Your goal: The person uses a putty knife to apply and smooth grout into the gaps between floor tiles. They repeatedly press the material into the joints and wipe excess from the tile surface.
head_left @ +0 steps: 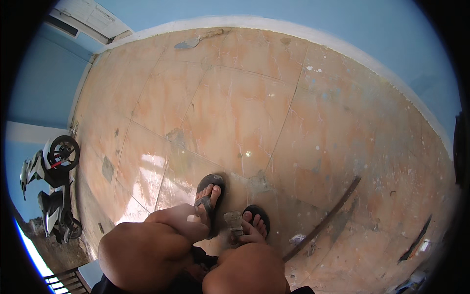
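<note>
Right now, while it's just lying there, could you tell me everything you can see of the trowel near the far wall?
The trowel lies on the tiled floor, close to the white strip along the blue wall's foot. Its blue-grey blade points left and looks like dull metal; the rough, brownish handle slants away to the right. Nobody is holding it, and only the floor visibly touches it. The handle's material is too small to tell.

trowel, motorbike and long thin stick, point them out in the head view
Trowel (191,43): head view, its grey blade.
Motorbike (58,180): head view, dark middle body.
Long thin stick (325,223): head view, mid-length.
</note>
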The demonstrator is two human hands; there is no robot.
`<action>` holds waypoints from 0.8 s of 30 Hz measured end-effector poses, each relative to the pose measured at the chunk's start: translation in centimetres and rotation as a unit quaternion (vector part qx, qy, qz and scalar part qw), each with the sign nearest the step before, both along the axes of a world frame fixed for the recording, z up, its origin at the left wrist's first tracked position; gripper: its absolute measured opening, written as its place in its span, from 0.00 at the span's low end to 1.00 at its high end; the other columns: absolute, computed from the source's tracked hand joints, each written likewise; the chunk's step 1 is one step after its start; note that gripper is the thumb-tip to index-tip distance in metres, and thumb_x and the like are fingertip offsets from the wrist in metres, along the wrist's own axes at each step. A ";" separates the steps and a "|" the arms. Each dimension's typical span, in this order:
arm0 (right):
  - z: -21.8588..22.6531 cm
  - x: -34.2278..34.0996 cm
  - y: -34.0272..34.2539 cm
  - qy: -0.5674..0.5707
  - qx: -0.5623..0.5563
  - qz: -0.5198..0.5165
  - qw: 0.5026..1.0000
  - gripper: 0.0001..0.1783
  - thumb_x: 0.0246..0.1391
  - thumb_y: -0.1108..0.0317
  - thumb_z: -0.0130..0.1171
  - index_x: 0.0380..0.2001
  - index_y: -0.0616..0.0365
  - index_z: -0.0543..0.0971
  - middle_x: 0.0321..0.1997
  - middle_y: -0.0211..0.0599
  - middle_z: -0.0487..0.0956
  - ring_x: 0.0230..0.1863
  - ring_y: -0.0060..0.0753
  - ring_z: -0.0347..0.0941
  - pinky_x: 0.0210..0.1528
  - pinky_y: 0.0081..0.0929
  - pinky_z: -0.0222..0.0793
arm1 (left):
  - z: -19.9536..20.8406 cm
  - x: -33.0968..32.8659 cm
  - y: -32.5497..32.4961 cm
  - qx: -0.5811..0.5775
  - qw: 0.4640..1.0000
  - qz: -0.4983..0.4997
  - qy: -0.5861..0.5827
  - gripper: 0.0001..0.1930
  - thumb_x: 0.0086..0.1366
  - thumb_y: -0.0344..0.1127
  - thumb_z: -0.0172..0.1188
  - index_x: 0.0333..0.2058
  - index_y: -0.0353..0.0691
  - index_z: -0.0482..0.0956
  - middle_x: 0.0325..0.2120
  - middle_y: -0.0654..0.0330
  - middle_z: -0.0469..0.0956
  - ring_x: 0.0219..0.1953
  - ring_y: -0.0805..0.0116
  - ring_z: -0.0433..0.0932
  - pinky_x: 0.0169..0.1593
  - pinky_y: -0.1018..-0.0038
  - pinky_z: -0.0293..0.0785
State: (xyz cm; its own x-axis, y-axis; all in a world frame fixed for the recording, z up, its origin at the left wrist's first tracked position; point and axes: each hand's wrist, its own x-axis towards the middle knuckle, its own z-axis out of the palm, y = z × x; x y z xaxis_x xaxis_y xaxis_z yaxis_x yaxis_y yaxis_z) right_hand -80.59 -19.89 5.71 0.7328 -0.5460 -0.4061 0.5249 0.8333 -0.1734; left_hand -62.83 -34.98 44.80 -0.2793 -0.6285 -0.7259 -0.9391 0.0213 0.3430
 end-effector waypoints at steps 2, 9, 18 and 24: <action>-0.2 0.1 0.6 -0.041 -0.019 -0.077 0.996 0.42 0.51 0.71 0.71 0.71 0.54 0.71 0.50 0.38 0.83 0.52 0.40 0.80 0.55 0.37 0.75 | 1.6 -2.2 -1.4 -0.058 0.997 -0.036 -0.030 0.11 0.58 0.36 0.73 0.41 0.48 0.92 0.48 0.68 0.90 0.60 0.67 0.85 0.54 0.71 0.84; -0.8 0.9 1.4 -0.052 -0.003 -0.170 0.984 0.29 0.49 0.63 0.75 0.53 0.53 0.75 0.36 0.38 0.78 0.41 0.44 0.75 0.50 0.48 0.70 | -18.8 3.3 -5.6 -0.111 0.948 -0.152 0.256 0.11 0.65 0.33 0.69 0.46 0.44 0.88 0.50 0.60 0.87 0.61 0.54 0.83 0.58 0.61 0.81; -1.2 -0.7 2.7 0.006 -0.008 -0.273 0.962 0.29 0.51 0.61 0.76 0.55 0.52 0.76 0.35 0.35 0.79 0.40 0.42 0.74 0.52 0.50 0.70 | -40.0 21.8 -23.7 -0.442 0.883 0.149 -0.049 0.31 0.86 0.47 0.46 0.79 0.38 0.61 0.79 0.42 0.59 0.83 0.39 0.51 0.81 0.44 0.52; 0.5 -1.1 2.6 0.078 -0.019 -0.303 0.949 0.29 0.54 0.61 0.75 0.57 0.47 0.74 0.34 0.32 0.77 0.39 0.38 0.73 0.52 0.50 0.68 | -43.9 6.0 -10.2 -0.291 0.934 -0.095 0.185 0.34 0.85 0.53 0.41 0.80 0.38 0.59 0.84 0.45 0.47 0.86 0.50 0.40 0.85 0.43 0.36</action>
